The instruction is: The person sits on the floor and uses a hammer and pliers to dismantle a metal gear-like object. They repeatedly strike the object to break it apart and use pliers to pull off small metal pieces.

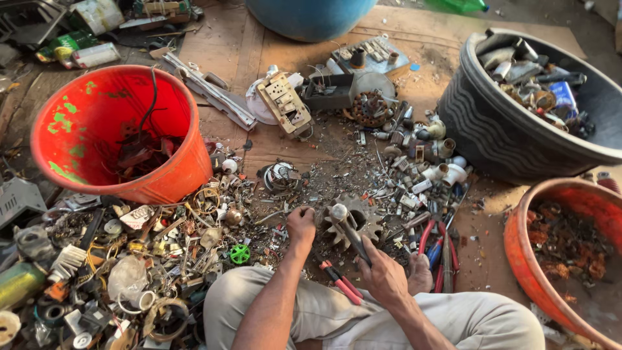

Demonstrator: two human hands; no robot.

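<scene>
On the floor between the person's knees, a rusty gear (355,221) lies amid scrap. The left hand (301,225) rests at its left edge, fingers curled on something too small to make out. The right hand (383,275) has its fingers clamped on a hammer (348,230), whose head sits over the gear. Red pliers (341,284) lie just below; a red bucket (110,129) stands at far left

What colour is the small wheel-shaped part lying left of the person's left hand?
Bright green wheel-shaped part, spoked, among mixed scrap; clearest in the head view.
</scene>
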